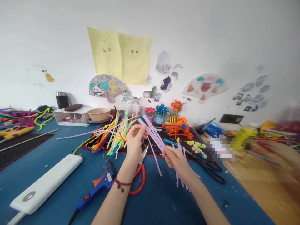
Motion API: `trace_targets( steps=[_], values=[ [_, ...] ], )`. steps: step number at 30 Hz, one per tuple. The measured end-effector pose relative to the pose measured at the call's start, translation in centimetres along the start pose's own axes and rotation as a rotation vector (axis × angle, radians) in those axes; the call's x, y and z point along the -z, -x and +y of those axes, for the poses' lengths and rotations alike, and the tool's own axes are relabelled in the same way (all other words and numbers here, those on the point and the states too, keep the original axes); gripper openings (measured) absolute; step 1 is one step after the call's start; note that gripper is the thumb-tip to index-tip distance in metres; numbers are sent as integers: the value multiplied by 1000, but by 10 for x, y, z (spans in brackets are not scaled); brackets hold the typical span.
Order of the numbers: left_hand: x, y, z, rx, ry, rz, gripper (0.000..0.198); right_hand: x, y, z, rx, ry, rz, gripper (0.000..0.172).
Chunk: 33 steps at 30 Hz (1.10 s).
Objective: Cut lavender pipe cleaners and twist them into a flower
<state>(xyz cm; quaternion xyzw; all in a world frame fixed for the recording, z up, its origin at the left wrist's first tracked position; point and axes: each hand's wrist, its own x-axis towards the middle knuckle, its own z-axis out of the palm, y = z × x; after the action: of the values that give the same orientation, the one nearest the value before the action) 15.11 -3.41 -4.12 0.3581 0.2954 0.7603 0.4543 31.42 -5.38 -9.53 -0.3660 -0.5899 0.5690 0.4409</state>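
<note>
With the fingers of my right hand (pixel 173 159) I grasp lilac pipe cleaners (pixel 155 133) above the desk (pixel 152 207); my left hand (pixel 135 137) pinches them higher up.

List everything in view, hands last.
Table: one, blue, foreground
Wall: one, white, background
Mats: two, black, on table
Strips: several, lilac, centre
Strip heap: one, multicoloured, left of centre
Orange-handled scissors: one, front centre
Glue gun: one, blue, front left
Black-handled scissors: one, table's right
Long device: one, white, far left
Potted flowers: three, pink, blue, orange, by wall
Fuzzy pile: one, orange, before flowers
Small tufts: several, mostly yellow, right
Bowl: one, tan, back left
Box: one, white, beside bowl
Papers: two, yellow, wall
Fan shapes: two, multicoloured, wall
Stickers: many, mixed, wall
Bottle: one, yellow, far right
Other clutter: uncounted, mixed, both sides
Bracelet: one, dark red, left wrist
Left hand: one, touching strips
Right hand: one, gripping strips
</note>
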Motion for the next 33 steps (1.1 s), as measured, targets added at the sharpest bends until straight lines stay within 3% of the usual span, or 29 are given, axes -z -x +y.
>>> trace_targets(
  steps=[10, 33],
  values=[
    [0, -1, -1, -41, -45, 12, 20, 1, 0, 1, 12, 5, -1, 42],
    [2, -1, 1, 14, 6, -1, 27, 2, 0, 0, 10, 30, -1, 42]
  ],
)
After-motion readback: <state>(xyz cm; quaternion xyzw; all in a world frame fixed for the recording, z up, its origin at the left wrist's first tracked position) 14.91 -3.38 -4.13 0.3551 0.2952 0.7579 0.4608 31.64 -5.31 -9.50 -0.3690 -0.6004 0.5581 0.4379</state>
